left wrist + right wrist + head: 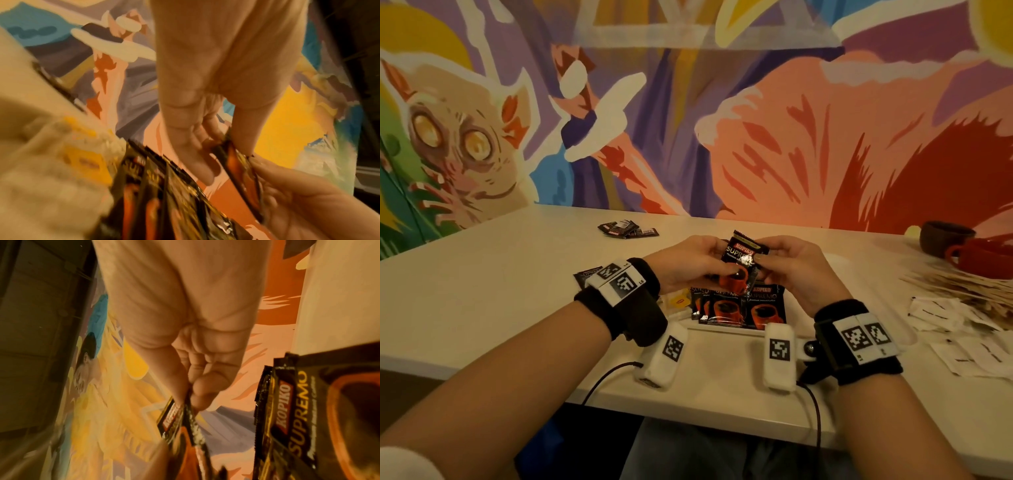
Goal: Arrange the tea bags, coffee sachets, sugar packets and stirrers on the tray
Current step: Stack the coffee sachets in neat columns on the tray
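Observation:
Both hands hold one black Kopiko coffee sachet (743, 258) upright above the tray. My left hand (709, 263) pinches its left side and my right hand (774, 265) pinches its right side. In the left wrist view the left hand (207, 146) pinches the sachet (240, 170) edge-on; in the right wrist view the right hand (195, 391) pinches its top corner (176, 417). Below, several matching sachets (736, 306) lie side by side on the white tray (726, 328), with yellow tea bags (677, 303) to their left.
A loose pile of sachets (628, 229) lies at the table's far side and one sachet (585, 274) shows by my left wrist. Wooden stirrers (955, 286) and white sugar packets (962, 329) are spread at the right, near a brown cup (945, 240) and a red cup (986, 262).

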The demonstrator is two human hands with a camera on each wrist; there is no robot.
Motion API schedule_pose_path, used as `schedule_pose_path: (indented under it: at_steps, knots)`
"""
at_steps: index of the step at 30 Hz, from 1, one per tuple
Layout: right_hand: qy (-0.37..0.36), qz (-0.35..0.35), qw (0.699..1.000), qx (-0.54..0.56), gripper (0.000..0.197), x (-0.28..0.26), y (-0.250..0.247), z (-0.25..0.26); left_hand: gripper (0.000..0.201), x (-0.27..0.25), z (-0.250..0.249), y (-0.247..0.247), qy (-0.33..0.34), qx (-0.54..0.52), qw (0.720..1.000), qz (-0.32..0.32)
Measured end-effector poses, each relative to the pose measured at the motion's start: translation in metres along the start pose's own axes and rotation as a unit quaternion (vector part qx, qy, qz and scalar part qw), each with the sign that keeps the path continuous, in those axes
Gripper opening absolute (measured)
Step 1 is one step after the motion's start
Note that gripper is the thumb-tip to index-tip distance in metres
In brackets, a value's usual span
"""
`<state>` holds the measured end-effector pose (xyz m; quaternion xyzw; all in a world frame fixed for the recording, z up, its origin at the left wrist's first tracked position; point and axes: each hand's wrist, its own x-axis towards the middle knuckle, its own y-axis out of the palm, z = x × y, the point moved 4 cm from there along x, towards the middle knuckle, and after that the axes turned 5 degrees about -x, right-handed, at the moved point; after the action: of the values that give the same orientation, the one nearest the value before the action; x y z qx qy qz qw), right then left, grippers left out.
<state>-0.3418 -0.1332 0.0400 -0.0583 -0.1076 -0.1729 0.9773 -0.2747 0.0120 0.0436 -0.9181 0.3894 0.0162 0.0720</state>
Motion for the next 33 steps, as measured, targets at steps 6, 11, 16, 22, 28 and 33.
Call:
schedule_pose_path:
  at_steps: [6,11,16,22,28,33]
  knots:
    - [0.005,0.03,0.998,-0.061,0.024,-0.002,-0.001,0.0,0.038,0.0,0.007,-0.024,-0.1,0.433,0.896,0.014]
    - [0.007,0.054,0.994,-0.097,0.024,-0.003,0.005,-0.001,0.033,0.004,0.003,-0.014,-0.121,0.473,0.872,0.034]
    - [-0.011,0.035,0.998,-0.057,0.026,-0.001,0.0,0.001,0.027,0.008,0.003,-0.019,-0.137,0.448,0.883,0.013]
    - [0.028,0.116,0.982,-0.145,0.025,0.0,0.016,-0.011,0.018,0.014,0.006,-0.025,-0.131,0.406,0.904,0.007]
    - [0.015,0.076,0.976,-0.205,0.038,-0.001,0.013,-0.008,0.032,0.01,0.009,-0.045,-0.146,0.399,0.905,-0.018]
    - [-0.026,0.01,0.991,-0.127,0.024,0.003,0.005,-0.001,0.026,-0.003,0.01,-0.104,-0.135,0.3,0.93,-0.161]
